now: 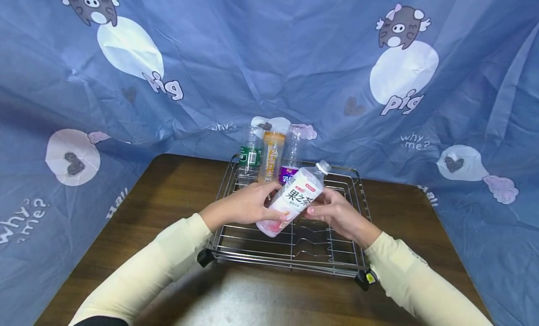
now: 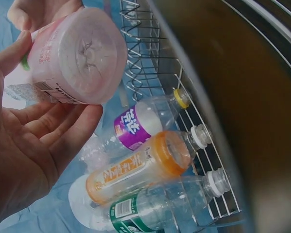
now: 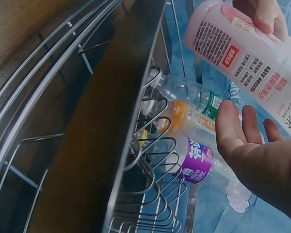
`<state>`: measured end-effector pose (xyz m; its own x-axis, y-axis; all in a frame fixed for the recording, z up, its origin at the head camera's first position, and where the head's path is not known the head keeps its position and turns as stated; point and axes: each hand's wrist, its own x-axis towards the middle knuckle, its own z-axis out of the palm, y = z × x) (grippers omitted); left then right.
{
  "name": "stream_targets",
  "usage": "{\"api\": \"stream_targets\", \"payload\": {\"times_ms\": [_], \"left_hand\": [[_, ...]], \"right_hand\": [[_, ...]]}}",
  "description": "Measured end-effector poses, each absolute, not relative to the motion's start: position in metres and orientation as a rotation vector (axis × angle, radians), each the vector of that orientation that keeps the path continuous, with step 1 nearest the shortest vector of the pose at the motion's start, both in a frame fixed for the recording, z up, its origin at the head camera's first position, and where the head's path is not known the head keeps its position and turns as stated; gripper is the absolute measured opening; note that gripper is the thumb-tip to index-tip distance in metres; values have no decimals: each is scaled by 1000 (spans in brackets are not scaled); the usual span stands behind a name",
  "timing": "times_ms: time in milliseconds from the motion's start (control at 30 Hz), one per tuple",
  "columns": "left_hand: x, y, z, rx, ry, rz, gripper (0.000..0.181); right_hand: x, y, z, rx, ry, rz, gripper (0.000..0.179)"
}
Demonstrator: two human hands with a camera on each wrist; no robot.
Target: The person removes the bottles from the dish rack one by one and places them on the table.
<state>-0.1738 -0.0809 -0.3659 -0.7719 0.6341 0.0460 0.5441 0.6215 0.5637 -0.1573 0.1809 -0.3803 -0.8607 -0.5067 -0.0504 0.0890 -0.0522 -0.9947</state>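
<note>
A pink-and-white labelled drink bottle (image 1: pixel 296 197) is held tilted above the rack, its clear neck toward the upper right. My left hand (image 1: pixel 248 204) grips its lower part, thumb across the front and fingers round the other side. The bottle's base (image 2: pixel 89 56) faces the left wrist camera. Close to the upper label is my right hand (image 1: pixel 338 213), its fingers (image 3: pixel 230 124) spread and apart from the bottle in the right wrist view. The right thumb is mostly out of that view; whether it touches the label I cannot tell.
A wire dish rack (image 1: pixel 252 253) stands on the brown table (image 1: pixel 181 190). Along its back lean a green-labelled bottle (image 2: pixel 131 213), an orange-labelled bottle (image 2: pixel 126 170) and a purple-labelled bottle (image 2: pixel 136 126), caps down. A blue patterned cloth (image 1: pixel 269 59) hangs behind.
</note>
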Motion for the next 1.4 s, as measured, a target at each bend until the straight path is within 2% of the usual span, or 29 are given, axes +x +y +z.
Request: {"api": "stream_targets", "payload": {"times_ms": [167, 467, 633, 800, 1400], "left_hand": [[-175, -85, -367, 974, 2693, 862, 73], [-177, -92, -368, 979, 2686, 945, 74], [-178, -95, -370, 989, 2686, 1006, 65], [-177, -98, -370, 963, 2678, 1067, 65], [-181, -117, -372, 872, 2698, 1315, 71]], "right_hand": [[-159, 184, -381, -448, 1866, -1943, 75], [-158, 193, -388, -691, 2409, -1579, 55], [-154, 196, -394, -845, 2640, -1369, 55], [-150, 198, -396, -963, 2785, -1205, 59], [-145, 214, -402, -886, 2904, -1071, 62]]}}
